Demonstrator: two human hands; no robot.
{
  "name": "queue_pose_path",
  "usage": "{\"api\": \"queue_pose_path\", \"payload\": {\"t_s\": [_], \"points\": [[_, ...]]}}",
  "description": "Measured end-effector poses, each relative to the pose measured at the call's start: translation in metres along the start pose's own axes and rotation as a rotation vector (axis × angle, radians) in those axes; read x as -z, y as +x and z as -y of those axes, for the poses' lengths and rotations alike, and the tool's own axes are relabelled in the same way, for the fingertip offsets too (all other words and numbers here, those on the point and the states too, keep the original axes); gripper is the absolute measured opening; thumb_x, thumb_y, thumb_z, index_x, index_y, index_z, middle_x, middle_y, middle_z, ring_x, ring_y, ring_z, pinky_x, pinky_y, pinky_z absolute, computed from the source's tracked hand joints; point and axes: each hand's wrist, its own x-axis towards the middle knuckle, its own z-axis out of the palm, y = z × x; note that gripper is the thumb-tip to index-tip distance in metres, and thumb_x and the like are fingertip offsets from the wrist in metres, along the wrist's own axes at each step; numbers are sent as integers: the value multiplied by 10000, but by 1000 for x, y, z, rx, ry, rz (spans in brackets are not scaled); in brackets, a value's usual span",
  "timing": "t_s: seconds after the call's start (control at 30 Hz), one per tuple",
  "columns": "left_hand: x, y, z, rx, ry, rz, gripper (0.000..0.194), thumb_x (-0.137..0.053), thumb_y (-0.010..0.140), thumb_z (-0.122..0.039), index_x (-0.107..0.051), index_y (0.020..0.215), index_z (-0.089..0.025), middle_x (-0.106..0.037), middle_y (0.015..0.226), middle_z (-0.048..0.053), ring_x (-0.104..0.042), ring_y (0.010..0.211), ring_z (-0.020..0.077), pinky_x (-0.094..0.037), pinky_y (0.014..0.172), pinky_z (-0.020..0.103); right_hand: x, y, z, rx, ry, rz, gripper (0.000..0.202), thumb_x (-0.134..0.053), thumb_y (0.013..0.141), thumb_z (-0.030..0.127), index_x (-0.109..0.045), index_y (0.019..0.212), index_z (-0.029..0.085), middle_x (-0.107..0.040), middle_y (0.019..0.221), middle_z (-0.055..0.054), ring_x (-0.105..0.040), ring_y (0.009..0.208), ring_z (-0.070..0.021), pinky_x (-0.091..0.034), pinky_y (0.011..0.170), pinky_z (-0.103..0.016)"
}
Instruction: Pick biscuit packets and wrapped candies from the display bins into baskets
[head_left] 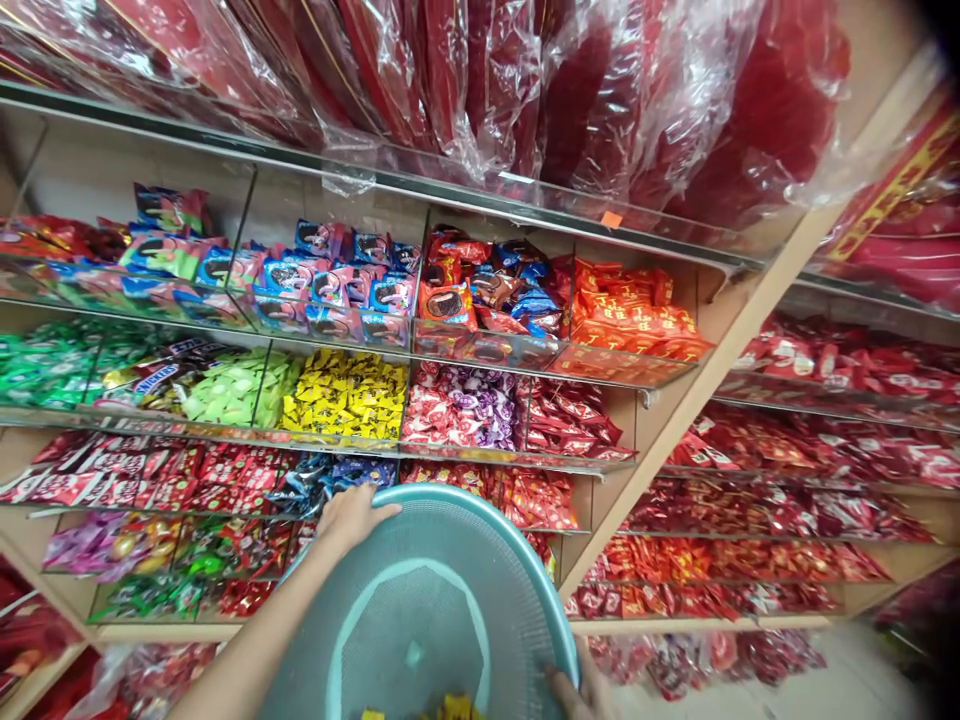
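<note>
A large teal mesh basket [409, 590] is tilted so that its inside shows, in front of the candy shelves. My left hand [349, 522] grips its upper left rim, with the thumb over the edge. Low on the right side, my right hand [577, 690] holds the rim, partly cut off by the frame's bottom edge. A few yellow-wrapped candies [459, 708] lie at the bottom of the basket. Yellow packets [345, 400] fill a shelf compartment above my left hand, beside light green packets [244, 388].
Clear-fronted shelves [510, 455] hold sorted candies in many colours. Red items in plastic [480, 80] stand on the top shelf. A slanting wooden divider [667, 420] separates more red packets [810, 440] at the right. Bagged goods [697, 660] lie below, near the floor [847, 680].
</note>
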Motion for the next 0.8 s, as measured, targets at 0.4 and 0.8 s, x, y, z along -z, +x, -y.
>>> {"api": "queue_pose_path", "payload": {"t_s": [0.4, 0.8], "points": [[11, -21, -8, 43, 145, -102, 558, -342, 813, -548, -520, 1120, -116, -649, 955, 185, -627, 866, 322, -468, 685, 380, 4, 30, 4, -68, 202, 163, 582, -609, 664, 426, -536, 1174, 156, -624, 1120, -89, -531, 1095, -257, -414, 931, -368], [19, 17, -48, -277, 78, -64, 613, -347, 728, -707, -596, 942, -189, -667, 912, 140, -620, 883, 307, -440, 723, 361, -5, 33, 48, 26, 53, 342, 471, -540, 724, 392, -564, 1142, 176, -572, 1192, -70, -456, 1170, -232, -358, 984, -343]]}}
